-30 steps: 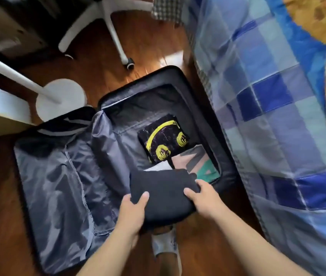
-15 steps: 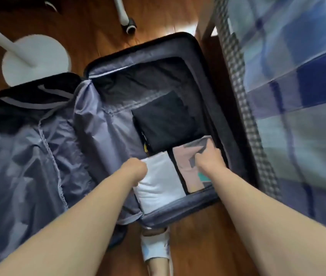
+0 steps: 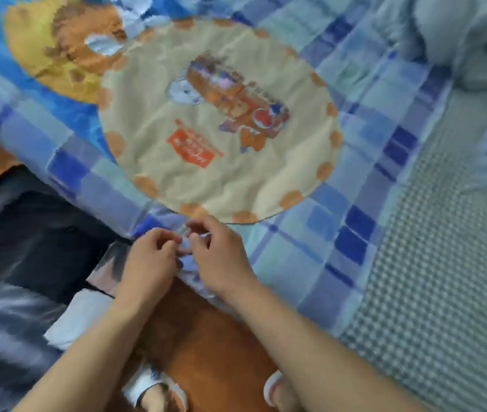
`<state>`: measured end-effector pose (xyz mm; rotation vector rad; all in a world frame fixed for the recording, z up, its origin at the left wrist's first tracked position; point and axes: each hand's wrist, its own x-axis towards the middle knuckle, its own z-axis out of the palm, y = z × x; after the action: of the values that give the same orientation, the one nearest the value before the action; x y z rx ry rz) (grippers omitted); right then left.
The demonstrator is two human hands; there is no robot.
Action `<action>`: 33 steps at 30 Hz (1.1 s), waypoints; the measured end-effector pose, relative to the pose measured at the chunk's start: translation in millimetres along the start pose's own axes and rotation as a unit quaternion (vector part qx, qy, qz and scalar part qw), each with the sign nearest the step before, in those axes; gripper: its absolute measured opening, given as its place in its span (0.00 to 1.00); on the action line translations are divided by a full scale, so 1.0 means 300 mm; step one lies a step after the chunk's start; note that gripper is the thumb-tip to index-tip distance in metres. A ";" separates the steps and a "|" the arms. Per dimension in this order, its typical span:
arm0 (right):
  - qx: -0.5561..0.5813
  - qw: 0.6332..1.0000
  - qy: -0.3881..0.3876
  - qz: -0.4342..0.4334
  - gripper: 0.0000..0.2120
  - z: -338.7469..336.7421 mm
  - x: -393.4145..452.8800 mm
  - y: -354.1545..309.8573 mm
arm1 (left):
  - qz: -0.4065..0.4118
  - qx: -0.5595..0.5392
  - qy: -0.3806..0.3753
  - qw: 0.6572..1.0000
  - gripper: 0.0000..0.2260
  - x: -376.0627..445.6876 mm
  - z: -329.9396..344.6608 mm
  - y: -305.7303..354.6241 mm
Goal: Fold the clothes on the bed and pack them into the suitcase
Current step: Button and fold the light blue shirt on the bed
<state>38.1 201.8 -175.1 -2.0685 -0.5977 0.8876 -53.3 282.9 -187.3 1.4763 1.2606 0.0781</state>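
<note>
Hovering at the near edge of the bed (image 3: 310,239), with left hand (image 3: 150,260) and right hand (image 3: 221,257) close together, fingers curled, possibly pinching bedcover; too blurred to tell. Suitcase (image 3: 13,316) left of the bed, open on the floor, holding folded clothes (image 3: 78,316). No loose garment seen on the bed. Risk judged: tugging the cover off the bed instead of gathering clothing.

Orange label (image 3: 195,146) on blue checked bedspread (image 3: 310,251) carries white lettering, blurred, unreadable
</note>
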 end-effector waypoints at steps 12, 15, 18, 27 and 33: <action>-0.188 0.886 0.318 0.279 0.13 -1.679 -0.557 1.190 | 0.167 0.450 -0.246 0.842 0.18 -0.373 1.424 0.284; -0.282 0.855 0.299 0.317 0.18 -1.949 -0.527 1.357 | 0.128 0.581 -0.257 0.762 0.29 -0.338 1.530 0.308; -0.346 0.851 0.286 0.271 0.28 -2.129 -0.395 1.435 | 0.129 0.624 -0.260 0.726 0.30 -0.295 1.533 0.314; -0.400 0.827 0.364 0.152 0.17 -1.959 -0.350 1.334 | 0.129 0.507 -0.317 0.791 0.22 -0.300 1.460 0.292; -0.253 0.929 0.269 0.018 0.23 -1.230 -0.806 0.859 | 0.416 0.417 -0.319 0.742 0.47 -0.587 1.165 0.341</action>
<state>189.8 -283.7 -127.7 -2.6481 -0.5177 0.1482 162.8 -55.5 -138.3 2.4631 -0.0770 -0.4339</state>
